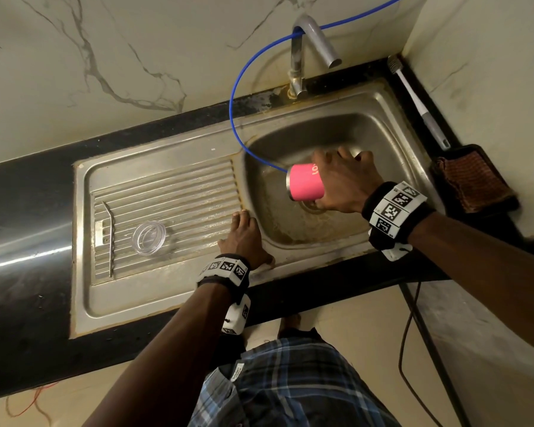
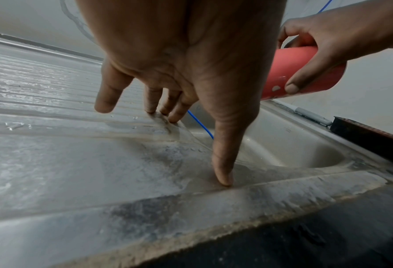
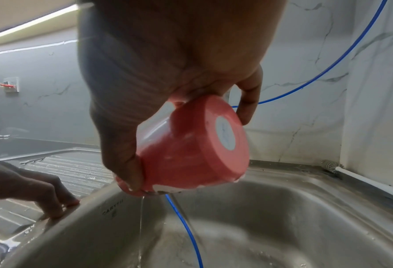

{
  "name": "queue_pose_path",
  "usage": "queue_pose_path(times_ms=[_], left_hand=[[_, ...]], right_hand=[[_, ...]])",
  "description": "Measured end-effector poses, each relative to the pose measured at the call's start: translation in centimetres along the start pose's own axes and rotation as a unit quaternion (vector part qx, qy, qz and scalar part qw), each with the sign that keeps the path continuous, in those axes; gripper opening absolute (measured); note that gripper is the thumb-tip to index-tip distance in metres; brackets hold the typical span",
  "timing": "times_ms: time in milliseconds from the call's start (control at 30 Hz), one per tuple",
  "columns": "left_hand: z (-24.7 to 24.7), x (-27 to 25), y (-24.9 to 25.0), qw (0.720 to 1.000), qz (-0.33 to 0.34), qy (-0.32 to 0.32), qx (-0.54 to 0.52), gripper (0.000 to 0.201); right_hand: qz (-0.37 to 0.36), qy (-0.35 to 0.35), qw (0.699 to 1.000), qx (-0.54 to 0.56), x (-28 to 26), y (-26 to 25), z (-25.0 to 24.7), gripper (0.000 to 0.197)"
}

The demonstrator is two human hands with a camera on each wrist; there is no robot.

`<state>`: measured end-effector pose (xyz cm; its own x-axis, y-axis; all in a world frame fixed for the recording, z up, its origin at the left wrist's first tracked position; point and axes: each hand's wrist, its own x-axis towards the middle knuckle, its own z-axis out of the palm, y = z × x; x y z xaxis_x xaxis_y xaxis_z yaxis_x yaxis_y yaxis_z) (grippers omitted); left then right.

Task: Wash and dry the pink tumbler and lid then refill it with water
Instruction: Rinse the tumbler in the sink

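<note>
My right hand [image 1: 336, 180] grips the pink tumbler [image 1: 305, 181] [image 2: 298, 72] [image 3: 191, 150] over the steel sink basin [image 1: 367, 143]. The tumbler is tipped with its mouth down and to the left, and a thin stream of water runs out of it into the basin in the right wrist view. My left hand [image 1: 244, 235] [image 2: 181, 101] rests with straight fingers on the sink's edge beside the ribbed drainboard [image 1: 167, 198], holding nothing. The clear lid [image 1: 149, 238] lies flat on the drainboard, to the left of my left hand.
A steel tap [image 1: 313, 41] stands behind the basin, and a thin blue tube [image 1: 233, 97] loops from it down into the basin. A metal straw [image 1: 110, 238] lies at the drainboard's left. A toothbrush [image 1: 420, 103] and a folded cloth [image 1: 472, 183] sit right of the sink.
</note>
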<state>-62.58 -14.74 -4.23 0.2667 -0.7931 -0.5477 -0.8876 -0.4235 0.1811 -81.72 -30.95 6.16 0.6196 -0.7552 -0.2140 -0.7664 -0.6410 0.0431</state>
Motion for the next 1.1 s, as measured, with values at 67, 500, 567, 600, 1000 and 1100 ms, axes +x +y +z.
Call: queue_pose_path(times_ms=[67,500,567,600,1000,1100], left_hand=[[0.0,0.0,0.0,1.0,-0.002,0.002,0.0,0.129],[0.5,0.4,-0.2,1.0,0.003,0.01,0.002,0.13],[0.5,0.4,-0.3,1.0,0.0,0.011,0.001,0.129],[0.5,0.4,-0.3,1.0,-0.002,0.01,-0.001,0.129],[0.1,-0.1,-0.2,1.0,0.001,0.0,0.004,0.129],[0.1,-0.2,-0.4,1.0,0.003,0.003,0.005,0.127]], right_hand=[[0.003,-0.002,1.0,0.016,0.0,0.0,-0.1,0.083],[0.047,0.025,0.984,0.173,-0.7,-0.4,-2.1,0.079],[0.052,-0.022,0.985,0.162,-0.9,-1.1,-1.5,0.077],[0.049,-0.048,0.987,0.147,-1.0,-1.5,-1.1,0.076],[0.082,-0.018,0.987,0.138,-2.8,-2.0,2.7,0.074],[0.095,0.04,0.98,0.169,-3.6,-2.0,3.5,0.073]])
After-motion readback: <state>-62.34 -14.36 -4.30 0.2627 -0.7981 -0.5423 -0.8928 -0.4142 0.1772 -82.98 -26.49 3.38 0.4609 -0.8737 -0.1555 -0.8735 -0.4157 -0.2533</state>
